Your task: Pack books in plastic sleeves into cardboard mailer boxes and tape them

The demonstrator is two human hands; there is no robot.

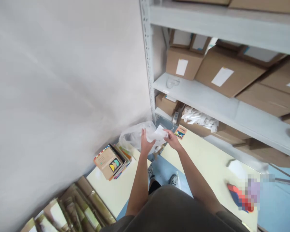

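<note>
Out in front of me, my right hand [172, 139] pinches the edge of a small white sheet [160, 132], paper or thin plastic. My left hand [147, 144] is beside the sheet's left side, fingers stretched out and thumb apart. A crumpled clear plastic bag [131, 133] spreads behind and left of both hands; how it meets the left fingers is unclear. Left of my left hand, a stack of booklets [108, 162], the top one tan with yellow and green shapes, sits on a cream table [122, 190]. A small colourful card or booklet [180, 131] lies right of my right hand.
Metal shelving [195, 93] with labelled cardboard boxes [185, 61] and a box of white gloves or cloths [199, 119] stands at right. A second cream table [203, 161] holds a red and blue object [239, 196]. Wrapped packages [72, 209] line the lower left, beside a white wall.
</note>
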